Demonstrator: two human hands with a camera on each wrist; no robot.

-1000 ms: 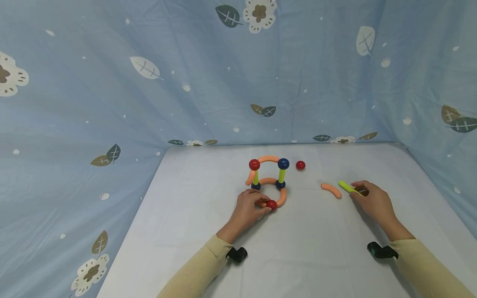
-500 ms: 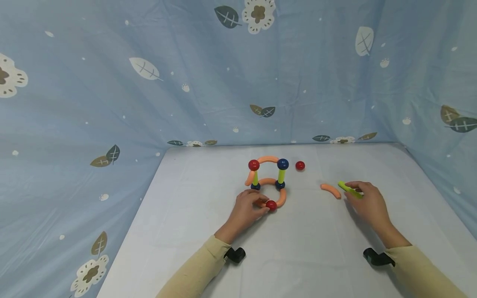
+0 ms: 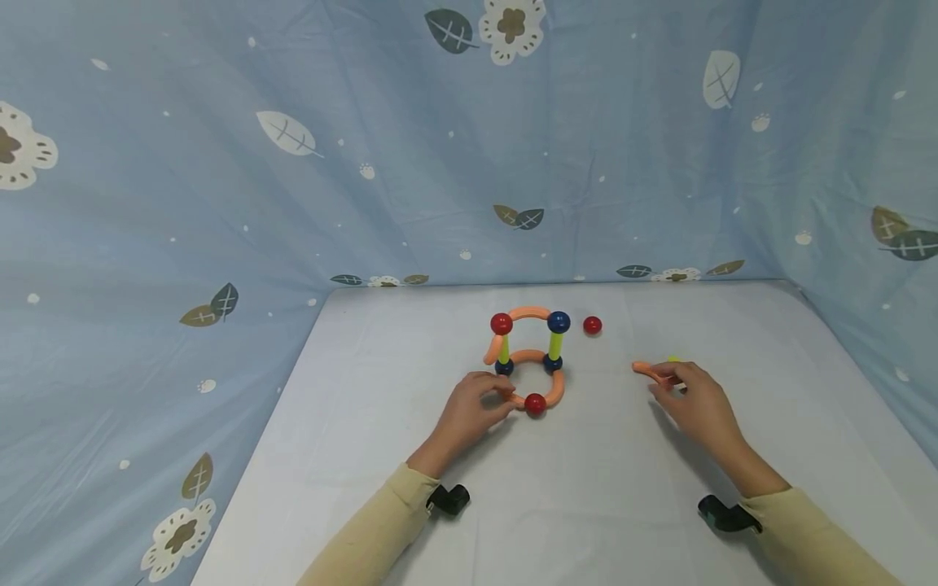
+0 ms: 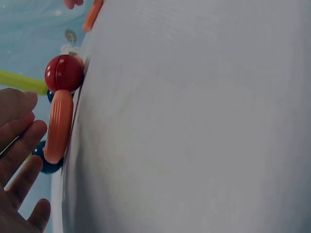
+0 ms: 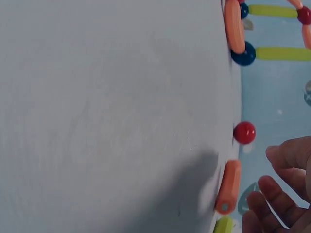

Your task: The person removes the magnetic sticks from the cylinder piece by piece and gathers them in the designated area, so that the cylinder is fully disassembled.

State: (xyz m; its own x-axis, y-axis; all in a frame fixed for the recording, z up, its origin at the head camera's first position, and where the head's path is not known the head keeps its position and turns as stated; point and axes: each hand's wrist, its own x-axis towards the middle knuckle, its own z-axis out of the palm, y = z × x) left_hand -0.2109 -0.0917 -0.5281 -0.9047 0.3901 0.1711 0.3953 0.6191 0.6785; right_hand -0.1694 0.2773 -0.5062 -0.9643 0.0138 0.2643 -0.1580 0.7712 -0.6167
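My left hand (image 3: 469,408) is beside the front of a built frame of magnetic balls and sticks. Its fingers are apart, and in the left wrist view they hold nothing. Nearest to them are a red ball (image 3: 535,404) and an orange curved stick (image 4: 59,126) of the frame's bottom ring. Two yellow-green sticks stand upright, topped by a red ball (image 3: 501,324) and a dark blue ball (image 3: 558,322). Over at the right, my right hand (image 3: 699,411) hovers with loosely bent fingers at a loose orange curved stick (image 5: 228,187); no grip shows.
A loose yellow-green stick (image 5: 223,225) lies by the right hand, mostly hidden behind it in the head view. One more red ball (image 3: 592,325) sits to the right of the frame. A white-covered table (image 3: 586,505) meets a patterned blue curtain (image 3: 410,179).
My left hand has let go of the front red ball and drawn slightly left. My right hand has left the yellow-green stick and moved left to the loose orange curved stick.
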